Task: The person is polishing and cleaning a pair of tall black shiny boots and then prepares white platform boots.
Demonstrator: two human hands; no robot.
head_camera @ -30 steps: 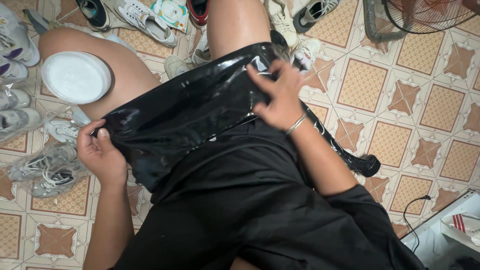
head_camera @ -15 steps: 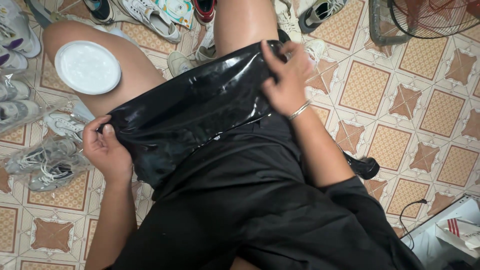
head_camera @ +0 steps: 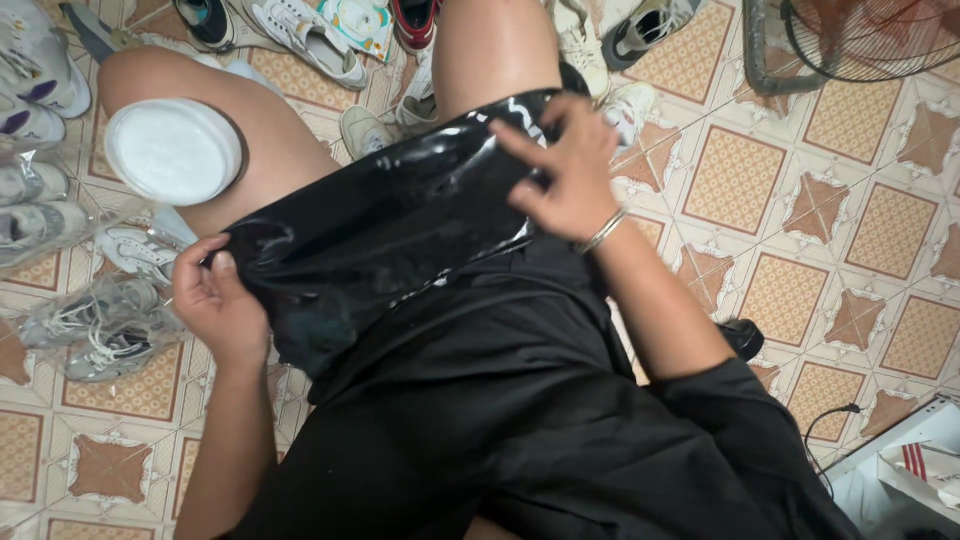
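Observation:
A shiny black plastic bag (head_camera: 390, 235) lies stretched across my lap, over my black clothing. My left hand (head_camera: 215, 305) grips the bag's left edge, thumb on top. At the bag's upper right corner near my knee, my right hand (head_camera: 565, 170), with a thin metal bangle on the wrist, pinches the plastic with fingers spread. My bare legs extend toward the top of the view.
A white round lid or bowl (head_camera: 172, 150) rests on my left thigh. Several sneakers (head_camera: 90, 320) lie on the patterned tile floor at left and top. A fan (head_camera: 870, 35) stands top right; a white box (head_camera: 915, 470) and cable are bottom right.
My right hand has shifted along the bag's upper right edge and the bag is pulled flatter across my lap. My left hand keeps its grip.

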